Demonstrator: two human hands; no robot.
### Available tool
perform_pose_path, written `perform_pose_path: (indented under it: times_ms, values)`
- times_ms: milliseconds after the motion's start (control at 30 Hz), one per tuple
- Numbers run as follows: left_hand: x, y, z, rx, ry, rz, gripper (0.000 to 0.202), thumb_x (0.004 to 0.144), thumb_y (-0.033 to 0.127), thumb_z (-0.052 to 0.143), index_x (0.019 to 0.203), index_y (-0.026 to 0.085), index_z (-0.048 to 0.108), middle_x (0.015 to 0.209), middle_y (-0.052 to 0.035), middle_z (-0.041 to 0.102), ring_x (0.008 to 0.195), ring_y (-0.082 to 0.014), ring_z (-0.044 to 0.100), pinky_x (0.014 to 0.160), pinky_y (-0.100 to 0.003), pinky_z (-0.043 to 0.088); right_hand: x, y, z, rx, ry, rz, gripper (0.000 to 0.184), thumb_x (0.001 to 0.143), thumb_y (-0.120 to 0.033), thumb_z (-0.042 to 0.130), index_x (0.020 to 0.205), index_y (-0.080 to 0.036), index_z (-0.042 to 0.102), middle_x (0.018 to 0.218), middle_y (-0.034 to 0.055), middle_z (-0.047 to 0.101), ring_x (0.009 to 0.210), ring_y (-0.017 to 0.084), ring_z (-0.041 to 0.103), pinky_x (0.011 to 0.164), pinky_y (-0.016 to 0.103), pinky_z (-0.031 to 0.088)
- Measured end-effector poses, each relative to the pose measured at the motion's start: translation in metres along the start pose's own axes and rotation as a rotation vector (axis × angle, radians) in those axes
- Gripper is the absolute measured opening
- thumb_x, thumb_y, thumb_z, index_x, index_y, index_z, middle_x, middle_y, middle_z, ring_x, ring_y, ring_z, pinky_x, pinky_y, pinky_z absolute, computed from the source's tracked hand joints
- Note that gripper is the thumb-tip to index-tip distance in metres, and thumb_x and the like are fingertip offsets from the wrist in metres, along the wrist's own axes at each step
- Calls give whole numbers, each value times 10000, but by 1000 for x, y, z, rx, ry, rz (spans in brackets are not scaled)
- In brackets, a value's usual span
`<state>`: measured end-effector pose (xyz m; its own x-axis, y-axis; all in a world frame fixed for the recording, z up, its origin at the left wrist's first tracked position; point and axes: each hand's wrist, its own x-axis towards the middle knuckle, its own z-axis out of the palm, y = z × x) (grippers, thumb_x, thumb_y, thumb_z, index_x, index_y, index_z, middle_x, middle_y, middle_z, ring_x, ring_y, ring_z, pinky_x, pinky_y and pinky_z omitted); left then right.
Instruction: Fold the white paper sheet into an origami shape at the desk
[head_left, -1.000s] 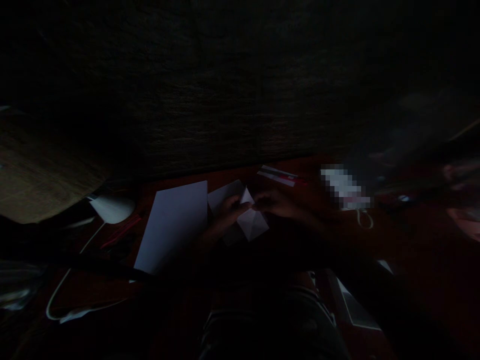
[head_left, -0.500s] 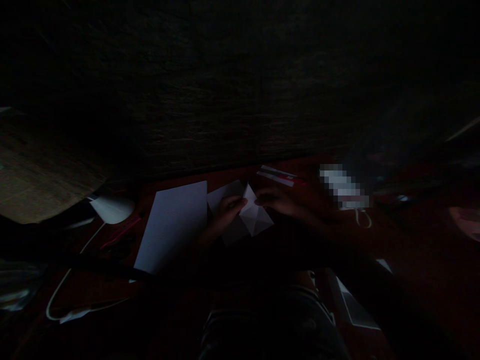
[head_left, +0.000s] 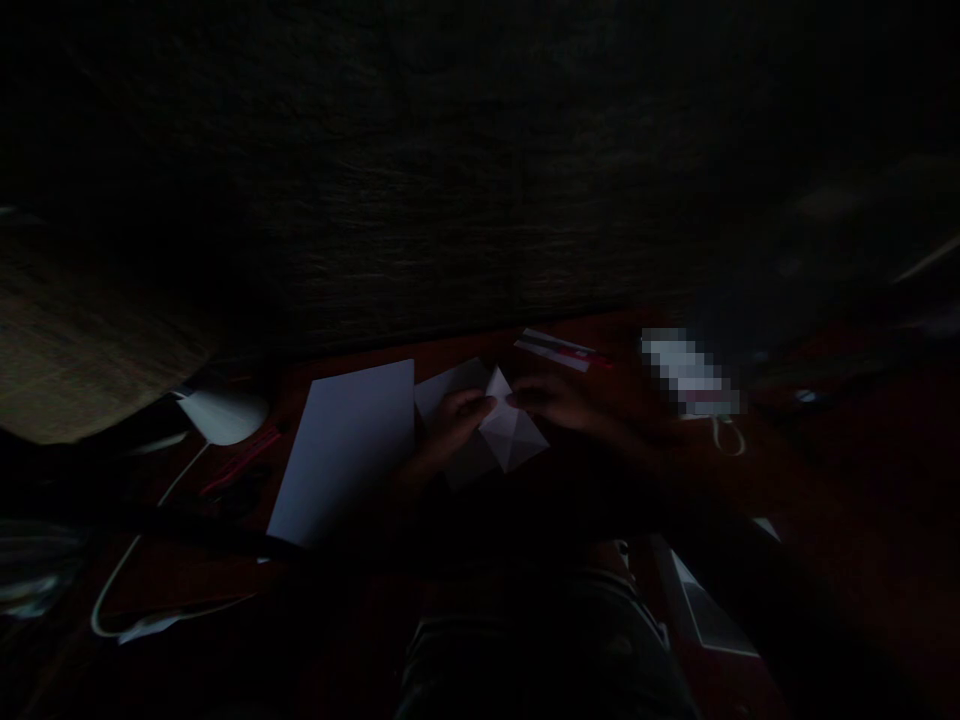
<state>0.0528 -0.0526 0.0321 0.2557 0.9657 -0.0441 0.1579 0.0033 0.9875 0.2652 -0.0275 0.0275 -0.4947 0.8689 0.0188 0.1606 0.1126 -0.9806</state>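
The scene is very dark. A small white folded paper (head_left: 511, 432) with crease lines lies on a reddish-brown table (head_left: 787, 480). My left hand (head_left: 456, 418) pinches its upper left edge with curled fingers. From the right, my right hand (head_left: 551, 402) grips the paper's top corner, fingers closed on it. Both hands meet near the paper's top point. Another white sheet (head_left: 448, 388) lies partly under the folded paper and my left hand.
A large white sheet (head_left: 345, 450) lies left of the hands. Further left sit a white rounded object (head_left: 223, 416), a white cable (head_left: 135, 560) and red strands (head_left: 240, 465). A white and red packet (head_left: 559, 350) lies behind. A white flat item (head_left: 712, 615) rests near right.
The folded paper has turned slightly and shifted a little to the right between my hands. The blurred shapes at the far right are gone from view.
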Motion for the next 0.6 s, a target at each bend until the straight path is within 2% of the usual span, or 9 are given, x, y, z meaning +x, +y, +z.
perform_pose_path:
  times_ms: [200, 367, 500, 600]
  values:
    - [1, -2, 0, -20, 6, -5, 492, 702, 652, 803, 730, 182, 662, 671, 14, 594, 651, -144, 536, 600, -268, 382, 0, -2, -1, -26, 10, 0, 368, 784, -554, 724, 739, -199, 638, 646, -30, 550, 615, 136, 487, 588, 278, 366]
    - [2, -1, -2, -71, 17, -26, 536, 655, 693, 816, 691, 182, 659, 655, -2, 628, 618, -145, 560, 594, -270, 408, 0, -4, -7, -29, 80, -19, 370, 798, -553, 712, 719, -207, 608, 671, -22, 544, 644, 148, 504, 615, 291, 385]
    - [3, -2, -6, -11, -54, -22, 534, 699, 707, 792, 709, 186, 674, 606, -8, 636, 577, -149, 572, 588, -278, 433, 0, -2, -12, -26, 132, -18, 401, 781, -588, 726, 729, -204, 621, 706, -8, 557, 657, 156, 506, 627, 304, 391]
    - [3, -4, -7, 34, -51, 1, 529, 740, 711, 764, 702, 194, 657, 600, -11, 644, 571, -153, 579, 594, -282, 440, 0, -1, -13, -39, 151, -4, 389, 789, -576, 733, 745, -202, 637, 724, 5, 569, 677, 165, 510, 636, 311, 390]
